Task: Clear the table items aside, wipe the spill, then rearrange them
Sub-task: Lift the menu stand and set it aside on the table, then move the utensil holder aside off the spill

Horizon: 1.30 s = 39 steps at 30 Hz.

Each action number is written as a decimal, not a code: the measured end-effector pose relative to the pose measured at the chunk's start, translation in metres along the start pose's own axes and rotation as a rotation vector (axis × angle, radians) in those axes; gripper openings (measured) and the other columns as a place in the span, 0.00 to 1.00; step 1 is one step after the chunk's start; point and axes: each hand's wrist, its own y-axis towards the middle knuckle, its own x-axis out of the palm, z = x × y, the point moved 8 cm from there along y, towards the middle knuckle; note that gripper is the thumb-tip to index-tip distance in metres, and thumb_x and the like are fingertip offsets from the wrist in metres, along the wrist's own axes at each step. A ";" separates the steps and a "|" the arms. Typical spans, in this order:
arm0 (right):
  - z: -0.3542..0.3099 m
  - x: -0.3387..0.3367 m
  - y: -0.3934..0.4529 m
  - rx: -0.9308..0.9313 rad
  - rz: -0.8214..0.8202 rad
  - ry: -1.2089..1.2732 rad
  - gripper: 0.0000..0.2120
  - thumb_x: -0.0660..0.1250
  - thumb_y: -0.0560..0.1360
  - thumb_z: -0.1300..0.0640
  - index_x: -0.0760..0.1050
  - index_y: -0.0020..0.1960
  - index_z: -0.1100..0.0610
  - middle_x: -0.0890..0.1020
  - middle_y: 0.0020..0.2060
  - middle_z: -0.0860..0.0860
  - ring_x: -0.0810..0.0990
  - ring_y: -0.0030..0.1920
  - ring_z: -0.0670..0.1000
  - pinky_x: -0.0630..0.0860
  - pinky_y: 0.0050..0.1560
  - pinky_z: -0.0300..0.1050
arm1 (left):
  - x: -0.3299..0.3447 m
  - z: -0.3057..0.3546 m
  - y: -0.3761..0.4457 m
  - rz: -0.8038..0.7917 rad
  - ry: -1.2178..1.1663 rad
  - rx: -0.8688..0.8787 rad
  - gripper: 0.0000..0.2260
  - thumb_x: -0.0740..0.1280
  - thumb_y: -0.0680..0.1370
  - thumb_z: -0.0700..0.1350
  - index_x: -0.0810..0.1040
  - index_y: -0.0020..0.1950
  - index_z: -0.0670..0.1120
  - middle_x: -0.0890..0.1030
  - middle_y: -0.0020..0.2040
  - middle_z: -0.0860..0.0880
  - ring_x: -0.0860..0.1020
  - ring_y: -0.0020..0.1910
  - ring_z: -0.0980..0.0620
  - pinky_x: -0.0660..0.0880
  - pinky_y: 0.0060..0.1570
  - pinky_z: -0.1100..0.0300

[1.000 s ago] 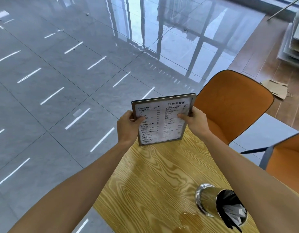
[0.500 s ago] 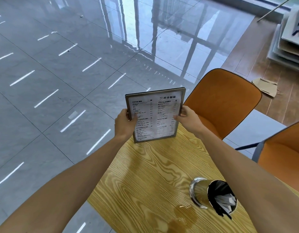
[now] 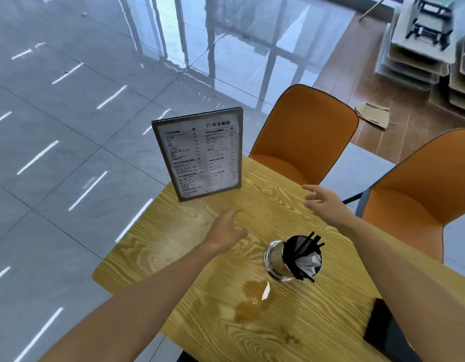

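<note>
A framed menu stand (image 3: 201, 154) stands upright at the far corner of the wooden table (image 3: 158, 239). Nothing holds it. My left hand (image 3: 225, 229) hovers over the table just in front of the menu, empty, fingers loosely apart. My right hand (image 3: 324, 202) is to the right of the menu, open with fingers spread. A shiny metal cup (image 3: 291, 259) holding black straws and white packets stands mid-table. A brown liquid spill (image 3: 252, 301) spreads in front of the cup.
A black flat object (image 3: 381, 327) lies at the table's near right, partly hidden by my right arm. Two orange chairs (image 3: 308, 137) (image 3: 419, 192) stand along the far right side. Glossy grey floor surrounds the table's left edge. Stacked boards (image 3: 419, 56) sit far right.
Both hands held the menu stand by its sides over the table corner. Now it stands on the table and both hands have let go and drawn back toward me.
</note>
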 end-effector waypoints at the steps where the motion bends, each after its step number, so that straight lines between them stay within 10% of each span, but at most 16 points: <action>1: 0.020 -0.003 -0.011 0.028 0.008 0.007 0.20 0.67 0.81 0.56 0.72 0.69 0.41 0.79 0.62 0.54 0.81 0.55 0.53 0.80 0.58 0.60 | 0.017 0.000 -0.004 -0.070 0.006 -0.003 0.34 0.75 0.75 0.42 0.66 0.78 0.49 0.68 0.77 0.44 0.71 0.71 0.46 0.76 0.60 0.55; 7: 0.103 0.025 -0.076 0.157 -0.156 0.052 0.34 0.70 0.78 0.65 0.64 0.77 0.41 0.74 0.64 0.53 0.81 0.58 0.54 0.80 0.56 0.55 | 0.083 0.009 -0.026 -0.235 0.015 0.009 0.40 0.80 0.70 0.43 0.66 0.79 0.50 0.69 0.76 0.44 0.72 0.71 0.43 0.75 0.62 0.53; 13: 0.100 0.065 -0.103 0.044 -0.249 0.063 0.37 0.73 0.70 0.69 0.69 0.72 0.44 0.81 0.57 0.49 0.81 0.40 0.43 0.77 0.42 0.39 | 0.108 0.021 -0.041 -0.259 -0.010 0.056 0.37 0.80 0.67 0.39 0.72 0.73 0.53 0.79 0.65 0.50 0.83 0.56 0.51 0.82 0.55 0.46; 18: 0.073 0.075 -0.105 -0.033 -0.241 0.094 0.33 0.74 0.69 0.74 0.70 0.70 0.54 0.80 0.57 0.49 0.80 0.47 0.33 0.75 0.44 0.29 | 0.099 0.023 -0.053 -0.203 -0.090 0.072 0.30 0.79 0.69 0.36 0.75 0.70 0.47 0.80 0.57 0.55 0.82 0.52 0.57 0.80 0.46 0.66; 21: 0.053 0.085 -0.095 -0.086 -0.264 0.104 0.36 0.77 0.69 0.69 0.69 0.71 0.49 0.81 0.60 0.47 0.81 0.53 0.36 0.76 0.49 0.31 | 0.077 0.017 -0.057 -0.147 -0.167 0.086 0.30 0.77 0.70 0.31 0.74 0.70 0.42 0.79 0.55 0.56 0.80 0.45 0.68 0.75 0.42 0.73; 26: 0.007 0.111 -0.071 -0.156 -0.266 0.081 0.38 0.79 0.66 0.61 0.69 0.68 0.36 0.82 0.58 0.40 0.82 0.58 0.49 0.79 0.59 0.53 | 0.019 0.002 -0.059 0.028 -0.230 0.086 0.38 0.82 0.66 0.39 0.71 0.73 0.46 0.77 0.67 0.50 0.80 0.58 0.52 0.79 0.49 0.66; 39: -0.140 0.249 -0.028 -0.278 -0.378 0.073 0.36 0.78 0.69 0.66 0.66 0.71 0.51 0.81 0.56 0.43 0.82 0.54 0.44 0.78 0.46 0.32 | -0.139 -0.082 -0.080 0.293 -0.352 0.026 0.37 0.83 0.66 0.43 0.71 0.71 0.51 0.75 0.61 0.63 0.80 0.62 0.48 0.78 0.59 0.59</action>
